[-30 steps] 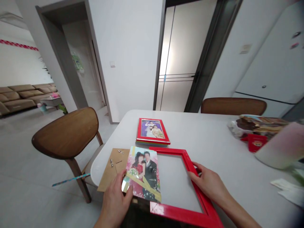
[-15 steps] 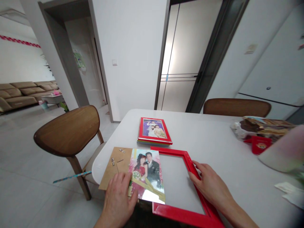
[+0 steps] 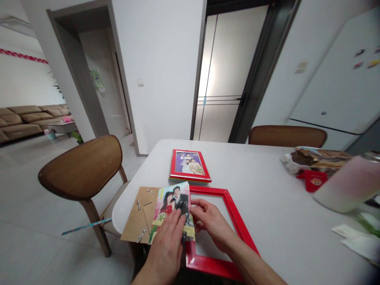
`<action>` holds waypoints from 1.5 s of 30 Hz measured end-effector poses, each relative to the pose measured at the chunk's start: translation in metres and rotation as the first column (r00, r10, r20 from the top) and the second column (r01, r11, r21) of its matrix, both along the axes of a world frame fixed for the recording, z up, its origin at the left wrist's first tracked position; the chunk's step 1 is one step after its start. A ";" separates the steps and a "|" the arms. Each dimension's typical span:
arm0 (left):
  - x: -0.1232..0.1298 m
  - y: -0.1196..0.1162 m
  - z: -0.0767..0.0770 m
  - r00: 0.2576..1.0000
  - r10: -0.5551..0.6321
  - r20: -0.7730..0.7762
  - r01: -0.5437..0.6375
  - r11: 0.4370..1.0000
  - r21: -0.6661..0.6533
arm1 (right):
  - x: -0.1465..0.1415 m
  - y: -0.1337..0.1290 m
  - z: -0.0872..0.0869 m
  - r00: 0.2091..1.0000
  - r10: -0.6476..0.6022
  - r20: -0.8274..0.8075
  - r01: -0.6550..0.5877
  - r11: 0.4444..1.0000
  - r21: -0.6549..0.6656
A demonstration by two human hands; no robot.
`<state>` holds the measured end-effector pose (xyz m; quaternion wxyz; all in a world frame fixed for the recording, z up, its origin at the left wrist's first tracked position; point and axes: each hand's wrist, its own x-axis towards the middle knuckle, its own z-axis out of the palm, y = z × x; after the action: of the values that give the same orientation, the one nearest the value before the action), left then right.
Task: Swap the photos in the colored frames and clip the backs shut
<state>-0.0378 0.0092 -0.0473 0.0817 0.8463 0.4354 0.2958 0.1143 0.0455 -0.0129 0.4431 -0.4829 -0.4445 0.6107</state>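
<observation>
A glossy photo (image 3: 176, 196) of a couple lies over a brown backing board (image 3: 133, 226) with metal clips and over the left side of an empty red picture frame (image 3: 234, 213). My left hand (image 3: 166, 242) rests on the photo's lower part, fingers stretched out flat. At the photo's right edge is my right hand (image 3: 212, 223), its fingers curled and pinching that edge above the frame's opening. My left hand hides the photo's lower middle, and my right forearm crosses the frame's lower side.
Behind the photo lies a red-framed picture (image 3: 190, 164) on the white table (image 3: 237, 170). To the right are a plastic-wrapped package (image 3: 317, 158), a red packet (image 3: 315, 181), a pinkish container (image 3: 344, 186) and white tissue (image 3: 353, 237). Wooden chairs (image 3: 86, 164) stand around.
My right hand has left the red frame's right side and moved left to the photo's edge. My left hand has slid right onto the photo. The photo has shifted slightly left, its upper right corner raised.
</observation>
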 end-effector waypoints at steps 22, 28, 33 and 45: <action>0.040 -0.016 -0.006 0.966 0.025 0.258 0.072 0.930 -0.360 | 0.087 0.003 -0.019 0.913 -0.156 0.377 0.175 0.984 -0.017; 0.040 -0.016 0.001 0.997 -0.037 0.065 0.057 0.941 -0.333 | 0.092 0.010 -0.029 0.777 -0.179 0.604 0.080 0.979 0.187; 0.040 -0.015 0.006 0.998 -0.063 -0.006 0.058 0.943 -0.328 | 0.100 0.011 -0.028 0.604 -0.205 0.770 0.021 0.970 0.242; 0.023 -0.017 0.011 0.991 -0.133 -0.022 0.119 0.940 -0.319 | 0.086 0.004 -0.039 -0.085 -0.324 0.942 -0.102 0.944 0.315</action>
<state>-0.0151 -0.0080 -0.0360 0.2257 0.8545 0.4240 0.1979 0.1999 0.0491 -0.0520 0.0888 -0.7388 -0.6660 -0.0519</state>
